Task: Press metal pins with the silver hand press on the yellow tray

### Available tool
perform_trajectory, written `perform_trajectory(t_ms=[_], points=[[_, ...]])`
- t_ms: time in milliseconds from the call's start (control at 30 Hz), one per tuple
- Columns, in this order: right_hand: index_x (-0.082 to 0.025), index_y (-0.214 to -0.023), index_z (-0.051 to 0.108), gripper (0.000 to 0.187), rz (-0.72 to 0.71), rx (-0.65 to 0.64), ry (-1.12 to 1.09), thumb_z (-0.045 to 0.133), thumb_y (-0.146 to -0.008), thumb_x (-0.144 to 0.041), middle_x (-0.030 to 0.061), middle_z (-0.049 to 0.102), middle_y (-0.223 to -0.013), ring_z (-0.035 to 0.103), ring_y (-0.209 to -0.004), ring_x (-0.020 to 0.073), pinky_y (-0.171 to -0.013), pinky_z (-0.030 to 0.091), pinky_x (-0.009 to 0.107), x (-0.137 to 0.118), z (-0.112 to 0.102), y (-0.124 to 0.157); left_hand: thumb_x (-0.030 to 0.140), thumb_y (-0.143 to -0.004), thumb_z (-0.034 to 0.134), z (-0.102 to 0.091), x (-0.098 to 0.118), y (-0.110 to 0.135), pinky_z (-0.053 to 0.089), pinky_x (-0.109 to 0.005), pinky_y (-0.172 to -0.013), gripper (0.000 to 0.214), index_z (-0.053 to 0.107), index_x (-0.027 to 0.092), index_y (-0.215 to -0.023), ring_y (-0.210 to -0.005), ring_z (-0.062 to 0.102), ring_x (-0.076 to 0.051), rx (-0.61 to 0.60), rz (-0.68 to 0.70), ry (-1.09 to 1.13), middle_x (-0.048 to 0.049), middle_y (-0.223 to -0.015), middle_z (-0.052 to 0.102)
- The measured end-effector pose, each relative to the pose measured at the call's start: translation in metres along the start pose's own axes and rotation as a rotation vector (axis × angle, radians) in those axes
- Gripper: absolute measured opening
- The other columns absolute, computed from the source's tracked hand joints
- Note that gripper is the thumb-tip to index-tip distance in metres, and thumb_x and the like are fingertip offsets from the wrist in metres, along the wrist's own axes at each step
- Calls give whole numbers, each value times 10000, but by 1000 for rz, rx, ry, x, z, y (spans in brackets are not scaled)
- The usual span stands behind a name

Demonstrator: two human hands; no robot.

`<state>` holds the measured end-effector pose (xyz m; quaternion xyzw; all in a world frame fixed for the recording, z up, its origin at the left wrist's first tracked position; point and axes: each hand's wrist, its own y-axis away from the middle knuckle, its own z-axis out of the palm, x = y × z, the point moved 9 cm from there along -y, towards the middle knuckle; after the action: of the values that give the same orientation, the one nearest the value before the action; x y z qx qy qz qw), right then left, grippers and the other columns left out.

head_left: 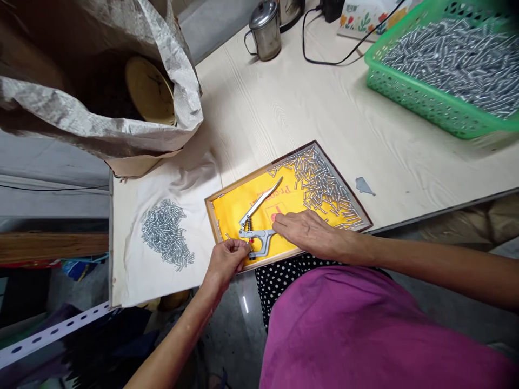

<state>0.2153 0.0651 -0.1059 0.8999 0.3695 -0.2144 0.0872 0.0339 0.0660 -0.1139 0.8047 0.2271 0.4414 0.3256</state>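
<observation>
A wooden-framed tray with a yellow lining (243, 201) lies at the near table edge. Metal snap pliers (256, 216) rest on it, jaws toward me. My left hand (227, 259) pinches something small at the pliers' jaw; I cannot make it out. My right hand (308, 231) lies palm down on the yellow lining, fingertips beside the pliers' head and touching small parts. Several small silver metal pieces (324, 186) are heaped in the tray's far right corner.
A pile of silver pieces (167, 233) sits on white cloth (133, 270) to the left. A green basket (430, 102) full of pieces stands at the back right. A woven sack (101, 124), a steel mug (265, 31) and a black cable (324, 60) lie farther back.
</observation>
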Motion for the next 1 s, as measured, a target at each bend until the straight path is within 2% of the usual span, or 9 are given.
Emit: perform_trajectory(t_ms=[167,500,700,833,933,1000], points=[[-189,-1097,543,232,-4,-10,-1,409,-951,-68,81,605,-1091,540,-837,196,-647,291,320,-1,0,0,520,-631,728,6,-5,-1,182,-196,-387,373,593,177,-683,-340,290,-56,-68,-61,-4,71,-366,445],[-195,-1102,507,244,-7,27,60,443,-927,-38,79,605,-1120,547,-900,215,-666,306,334,-4,0,2,402,-670,700,11,-2,-6,173,-206,-393,261,572,177,-637,-323,295,-48,-221,-120,-187,77,-356,451],[-190,-1073,540,220,6,-74,38,442,-938,-48,80,616,-1085,568,-914,219,-628,303,332,-7,-8,-3,374,-691,706,14,-4,-3,170,-210,-381,259,562,175,-610,-313,319,-43,-194,-145,-157,84,-385,454],[-183,-1078,567,222,47,-140,19,430,-956,-60,95,619,-1112,574,-946,222,-655,345,326,-8,-11,-2,365,-703,721,16,-7,-1,168,-210,-367,282,540,180,-589,-299,321,-42,-166,-148,-126,93,-388,437],[-186,-1090,572,221,29,-97,8,438,-957,-73,93,613,-1144,570,-966,220,-720,392,332,-6,-10,0,356,-705,732,13,-9,-1,185,-201,-363,275,551,176,-602,-302,336,-43,-130,-135,-122,89,-395,453],[-180,-1109,572,162,-7,-30,1,458,-994,-182,107,601,-1196,562,-1021,232,-798,425,356,-3,-13,-1,348,-723,719,12,-10,-2,195,-195,-362,253,569,172,-621,-301,344,-48,-122,-132,-132,80,-386,467]])
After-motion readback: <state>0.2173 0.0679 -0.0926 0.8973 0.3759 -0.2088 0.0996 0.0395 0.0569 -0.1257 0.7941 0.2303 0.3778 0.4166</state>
